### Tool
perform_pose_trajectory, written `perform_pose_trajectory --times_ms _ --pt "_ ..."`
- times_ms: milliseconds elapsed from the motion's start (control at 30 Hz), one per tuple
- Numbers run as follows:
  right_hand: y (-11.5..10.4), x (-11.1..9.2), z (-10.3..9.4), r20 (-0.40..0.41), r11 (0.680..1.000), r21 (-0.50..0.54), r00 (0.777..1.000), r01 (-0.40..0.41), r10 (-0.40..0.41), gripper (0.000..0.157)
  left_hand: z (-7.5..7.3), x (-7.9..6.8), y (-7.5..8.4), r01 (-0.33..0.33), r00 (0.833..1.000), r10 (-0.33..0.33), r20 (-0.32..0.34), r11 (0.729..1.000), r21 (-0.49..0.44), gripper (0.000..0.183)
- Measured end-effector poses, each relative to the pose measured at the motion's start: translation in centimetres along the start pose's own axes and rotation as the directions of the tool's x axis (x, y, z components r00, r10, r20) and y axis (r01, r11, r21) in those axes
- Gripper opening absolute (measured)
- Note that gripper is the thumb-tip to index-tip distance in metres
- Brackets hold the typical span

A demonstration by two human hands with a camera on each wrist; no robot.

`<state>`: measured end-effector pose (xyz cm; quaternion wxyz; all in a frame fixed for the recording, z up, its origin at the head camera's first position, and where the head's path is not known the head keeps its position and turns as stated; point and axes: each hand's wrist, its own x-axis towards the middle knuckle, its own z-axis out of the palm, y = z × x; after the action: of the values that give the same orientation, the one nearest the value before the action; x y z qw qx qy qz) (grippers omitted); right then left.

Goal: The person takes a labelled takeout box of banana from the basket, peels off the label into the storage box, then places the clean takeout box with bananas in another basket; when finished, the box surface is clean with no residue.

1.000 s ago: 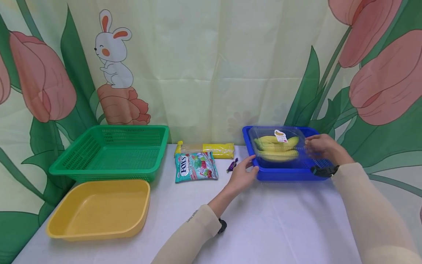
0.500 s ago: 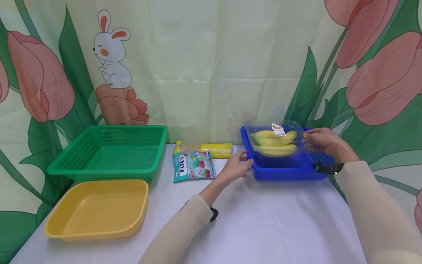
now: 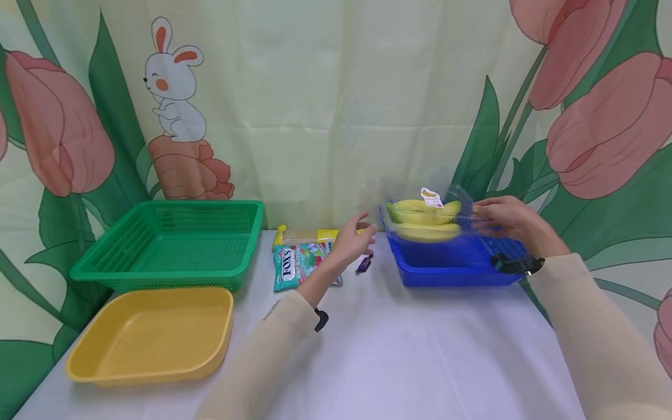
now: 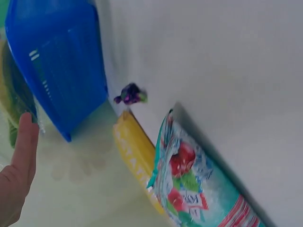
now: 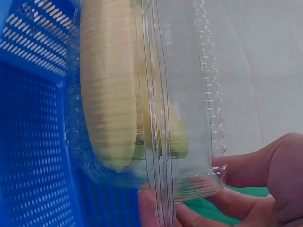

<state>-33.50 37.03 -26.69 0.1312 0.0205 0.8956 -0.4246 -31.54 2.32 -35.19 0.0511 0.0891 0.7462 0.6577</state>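
In the head view my right hand (image 3: 501,217) grips the right end of a clear plastic clamshell box (image 3: 464,201) of bananas (image 3: 425,233), with a label on its lid. The right wrist view has the thumb and fingers pinching the box's end (image 5: 203,184). The box is tilted over the blue basket (image 3: 462,276). My left hand (image 3: 350,242) holds nothing; its fingers are loosely spread left of the box, above the tabletop. Below that hand lie a teal Fox's candy bag (image 3: 286,265), a yellow pasta packet (image 3: 301,235) behind it, and a small purple wrapped candy (image 3: 364,264).
At the left a green basket (image 3: 168,274) stands against the patterned curtain (image 3: 299,116). In front of it sits a yellow basin (image 3: 149,335). A white cloth (image 3: 378,350) covers the table.
My left hand has let go of the blue basket's left rim and moved left. The right hand has raised the banana box and carried it somewhat left.
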Motion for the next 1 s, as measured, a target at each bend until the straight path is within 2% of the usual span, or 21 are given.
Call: perform_pose_trajectory --times_ms 100,233,367,567,833,1000 --pt "-0.8 -0.3 0.6 0.006 1.000 -0.004 1.000 0.009 -0.009 0.066 -0.8 0.2 0.5 -0.006 1.000 0.006 -0.003 1.000 -0.021 0.060" --pt "-1.7 -0.4 1.6 0.014 1.000 -0.001 1.000 0.020 -0.020 0.065 -1.9 0.6 1.3 0.010 1.000 -0.008 0.030 0.996 -0.088 0.060" --pt "-2.5 -0.5 2.8 0.021 0.999 0.011 0.999 0.045 -0.046 0.063 -3.1 0.8 2.2 0.029 0.999 -0.026 0.027 0.988 -0.152 0.060" --pt "-3.7 -0.4 4.9 0.022 0.994 0.077 0.997 0.071 -0.073 0.061 -4.3 0.2 2.9 0.069 0.997 -0.067 0.028 0.992 -0.103 0.058" --pt "-4.8 -0.9 7.4 0.007 0.988 0.118 0.995 0.096 -0.097 0.061 -6.0 -0.6 2.2 0.077 0.997 -0.077 -0.002 0.994 -0.082 0.061" --pt "-5.0 -1.2 8.8 0.019 0.982 0.142 0.991 0.127 -0.131 0.061 -7.4 -1.6 2.2 0.091 0.996 -0.092 -0.020 0.994 -0.053 0.061"
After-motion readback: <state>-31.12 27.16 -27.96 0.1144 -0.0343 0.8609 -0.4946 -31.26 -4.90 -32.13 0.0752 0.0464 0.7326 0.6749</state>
